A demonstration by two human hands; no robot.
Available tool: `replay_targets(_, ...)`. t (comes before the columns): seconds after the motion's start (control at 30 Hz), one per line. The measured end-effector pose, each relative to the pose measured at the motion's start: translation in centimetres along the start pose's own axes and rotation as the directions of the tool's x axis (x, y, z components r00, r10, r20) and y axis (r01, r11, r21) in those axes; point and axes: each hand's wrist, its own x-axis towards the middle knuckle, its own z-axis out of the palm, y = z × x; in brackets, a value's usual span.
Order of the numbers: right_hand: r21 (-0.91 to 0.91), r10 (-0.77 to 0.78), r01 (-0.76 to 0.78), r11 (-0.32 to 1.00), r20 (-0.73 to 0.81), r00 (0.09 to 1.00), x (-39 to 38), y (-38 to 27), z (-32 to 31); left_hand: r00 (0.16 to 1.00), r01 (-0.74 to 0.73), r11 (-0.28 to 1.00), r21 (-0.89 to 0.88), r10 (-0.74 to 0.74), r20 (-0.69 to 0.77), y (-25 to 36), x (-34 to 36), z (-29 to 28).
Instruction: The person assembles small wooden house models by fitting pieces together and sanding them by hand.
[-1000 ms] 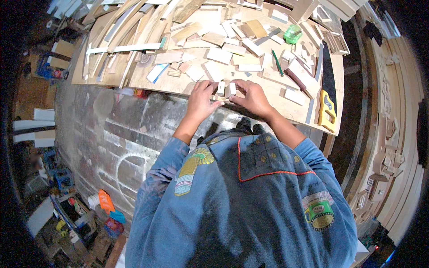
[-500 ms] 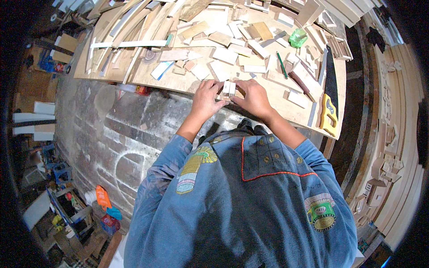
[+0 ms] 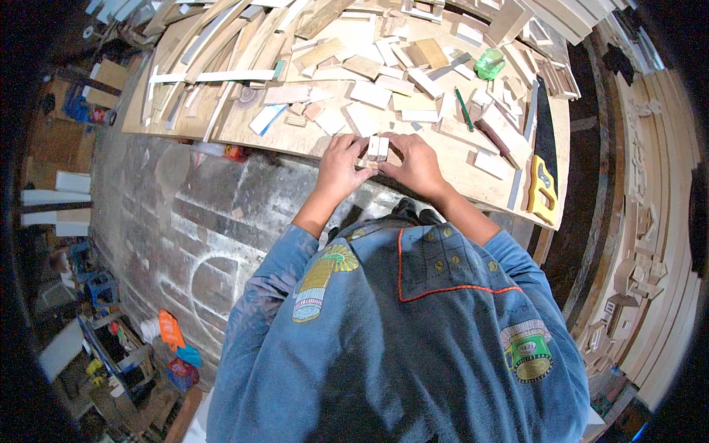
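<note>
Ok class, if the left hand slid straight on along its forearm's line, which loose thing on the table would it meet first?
Probably the pale wood piece just beyond the left hand's fingers, though depth is unclear.

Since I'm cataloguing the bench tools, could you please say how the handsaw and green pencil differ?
The handsaw is long and broad; the green pencil is short and slim. The handsaw has a dark blade and yellow handle; the pencil looks plain green. Both lie on the workbench.

Strong light bleaches parts of the tabletop (image 3: 303,141), shadow darkens the middle of the shirt (image 3: 399,325), the floor (image 3: 166,221) lies dimmer, and bent edges fade into black corners.
</note>
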Motion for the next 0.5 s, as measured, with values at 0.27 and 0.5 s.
replay_targets(0.27, 0.042, -0.151, 0.161, 0.986, -0.171, 0.974, -0.5, 0.23, 0.39, 1.0, -0.019, 1.0, -0.002, 0.019, -0.022, -0.31, -0.01, 0.34)
replay_targets(0.5, -0.054, -0.267, 0.261, 0.964, -0.179, 0.947, -0.62, -0.05, 0.01, 0.999, -0.03, 0.999, -0.012, 0.029, -0.039, -0.25, -0.06, 0.34)
